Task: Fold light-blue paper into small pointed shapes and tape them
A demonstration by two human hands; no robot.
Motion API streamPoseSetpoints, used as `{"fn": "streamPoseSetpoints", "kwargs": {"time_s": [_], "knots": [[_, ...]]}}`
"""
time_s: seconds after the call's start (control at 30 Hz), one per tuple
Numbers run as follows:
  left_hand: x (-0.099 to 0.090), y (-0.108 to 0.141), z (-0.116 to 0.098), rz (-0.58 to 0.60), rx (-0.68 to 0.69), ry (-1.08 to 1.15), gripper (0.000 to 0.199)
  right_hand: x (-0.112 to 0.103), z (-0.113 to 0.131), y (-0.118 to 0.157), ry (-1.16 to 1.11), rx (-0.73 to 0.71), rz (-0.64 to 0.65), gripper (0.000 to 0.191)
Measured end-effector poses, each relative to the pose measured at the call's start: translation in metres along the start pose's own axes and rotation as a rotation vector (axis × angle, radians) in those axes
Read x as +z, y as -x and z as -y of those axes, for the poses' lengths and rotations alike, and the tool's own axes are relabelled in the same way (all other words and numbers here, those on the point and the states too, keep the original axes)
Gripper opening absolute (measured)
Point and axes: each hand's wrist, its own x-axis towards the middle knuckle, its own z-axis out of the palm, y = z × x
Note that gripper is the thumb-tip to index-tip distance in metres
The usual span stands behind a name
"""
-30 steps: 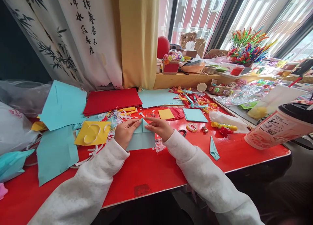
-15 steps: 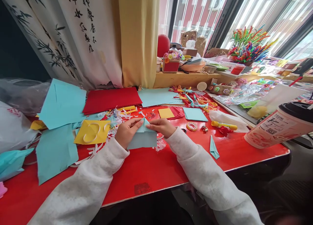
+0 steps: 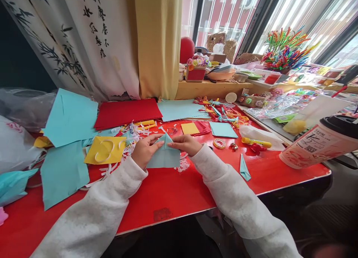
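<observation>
The left hand [image 3: 143, 151] and the right hand [image 3: 188, 144] pinched the pale-blue paper [image 3: 165, 161] between them — one at either side of its peaked top — over the red desk [image 3: 173, 190], back from its front edge. A folded blue piece [image 3: 244, 169] lay near that edge, toward the right corner; red sheets [image 3: 128, 113] were stacked along the back edge.

From my remote post I saw bright windows [image 3: 220, 17], a yellow curtain [image 3: 158, 41] beside them, a red counter [image 3: 179, 189] below.
</observation>
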Motion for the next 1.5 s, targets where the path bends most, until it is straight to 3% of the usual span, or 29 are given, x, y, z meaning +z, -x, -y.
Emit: {"fn": "streamPoseSetpoints", "kwargs": {"time_s": [0.23,0.53,0.87,1.07,1.3,1.5], "knots": [[0.001,0.0,0.0,0.011,0.008,-0.013,0.041,0.002,-0.001,-0.001,-0.08,0.05,-0.038,0.033],[0.0,-0.002,0.001,0.027,0.003,-0.03,0.041,0.002,0.001,0.0,-0.145,0.039,0.023,0.043],[-0.002,-0.004,0.005,0.035,0.009,-0.064,0.042,-0.002,-0.007,-0.004,-0.068,0.009,0.047,0.053],[-0.002,0.0,-0.004,0.074,0.016,-0.137,0.031,-0.002,-0.007,-0.004,-0.034,0.01,0.033,0.051],[0.0,0.002,-0.004,0.012,0.059,-0.22,0.031,0.001,-0.004,-0.002,0.09,-0.024,0.106,0.057],[-0.001,0.0,0.003,-0.053,0.015,-0.214,0.031,0.004,-0.004,-0.002,0.045,-0.025,0.128,0.058]]}}
